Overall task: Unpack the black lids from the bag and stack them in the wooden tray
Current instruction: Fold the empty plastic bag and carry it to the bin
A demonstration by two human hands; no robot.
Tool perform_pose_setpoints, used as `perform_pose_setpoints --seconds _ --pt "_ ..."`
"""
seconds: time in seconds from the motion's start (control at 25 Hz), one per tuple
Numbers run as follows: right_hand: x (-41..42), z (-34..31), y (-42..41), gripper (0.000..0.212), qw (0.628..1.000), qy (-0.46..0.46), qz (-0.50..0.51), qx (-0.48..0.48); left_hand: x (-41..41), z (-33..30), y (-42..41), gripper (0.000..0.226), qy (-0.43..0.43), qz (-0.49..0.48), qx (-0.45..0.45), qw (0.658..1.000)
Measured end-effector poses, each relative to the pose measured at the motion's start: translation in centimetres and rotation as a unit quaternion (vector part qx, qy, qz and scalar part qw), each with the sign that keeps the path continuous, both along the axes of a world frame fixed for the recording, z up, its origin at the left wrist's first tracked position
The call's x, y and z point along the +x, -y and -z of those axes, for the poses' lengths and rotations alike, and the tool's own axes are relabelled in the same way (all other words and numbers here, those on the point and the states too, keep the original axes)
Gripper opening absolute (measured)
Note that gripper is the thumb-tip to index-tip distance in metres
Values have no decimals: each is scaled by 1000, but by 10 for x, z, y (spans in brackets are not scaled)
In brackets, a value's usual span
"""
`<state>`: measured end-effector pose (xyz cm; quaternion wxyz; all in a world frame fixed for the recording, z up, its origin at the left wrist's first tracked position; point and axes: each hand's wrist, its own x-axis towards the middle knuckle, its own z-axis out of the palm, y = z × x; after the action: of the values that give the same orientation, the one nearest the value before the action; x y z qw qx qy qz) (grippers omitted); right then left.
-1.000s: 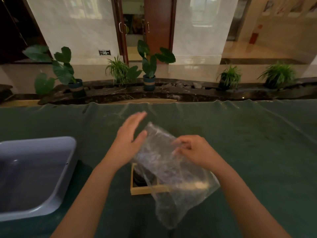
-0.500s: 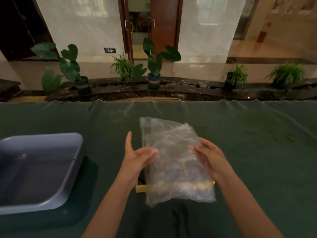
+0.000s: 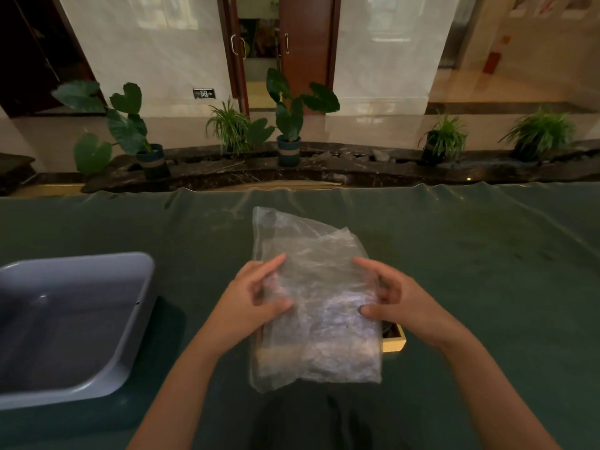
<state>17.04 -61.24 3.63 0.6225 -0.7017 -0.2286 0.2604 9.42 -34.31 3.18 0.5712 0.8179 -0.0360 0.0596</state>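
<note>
While my left hand [image 3: 256, 297] and right hand [image 3: 394, 298] pinch the clear bag [image 3: 311, 297] between them, it drapes over the wooden tray [image 3: 394, 342] beneath; a grey tub [image 3: 130, 319] sits left.

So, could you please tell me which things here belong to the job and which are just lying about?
Job: plastic bag, held by left hand and right hand; wooden tray under it.
Lying about: grey tub, potted plants.
</note>
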Motion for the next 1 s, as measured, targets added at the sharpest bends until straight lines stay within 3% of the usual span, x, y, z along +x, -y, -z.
perform_pose_setpoints --seconds 0.08,0.16,0.24,0.36,0.48,0.56,0.64,0.72,0.8,0.84,0.92,1.0 --pt "0 -4 0 70 995 59 3 -74 2 -1 -8 85 -79 44 57 994" --pt "-1 -6 -7 59 968 168 69 -172 5 -2 -5 92 -108 62 180 976" --pt "-2 -3 -14 36 929 266 137 -219 9 0 5 77 -58 12 253 966" --pt "-2 -2 -20 5 907 301 200 -216 12 2 9 29 27 -98 281 954" --pt "-2 -4 -15 8 898 315 177 -251 11 0 2 6 -10 -84 280 956" --pt "-8 -12 -16 7 889 328 119 -296 11 -8 0 10 -38 -39 277 959" --pt "-13 -16 -25 44 863 357 41 -355 14 -19 3 12 -32 17 315 948" --pt "-15 -17 -40 50 846 355 -2 -398 19 -27 8 21 -10 64 321 945" --pt "-12 -19 -50 23 884 299 21 -359 22 -33 12 49 29 24 256 966" --pt "-10 -20 -51 10 912 255 65 -315 21 -33 14 73 37 -40 179 982" --pt "-8 -18 -50 4 957 133 180 -185 14 -31 20 113 -27 -153 -31 987" --pt "-12 -15 -54 2 969 16 236 -67 5 -15 29 127 -143 -129 -181 964"
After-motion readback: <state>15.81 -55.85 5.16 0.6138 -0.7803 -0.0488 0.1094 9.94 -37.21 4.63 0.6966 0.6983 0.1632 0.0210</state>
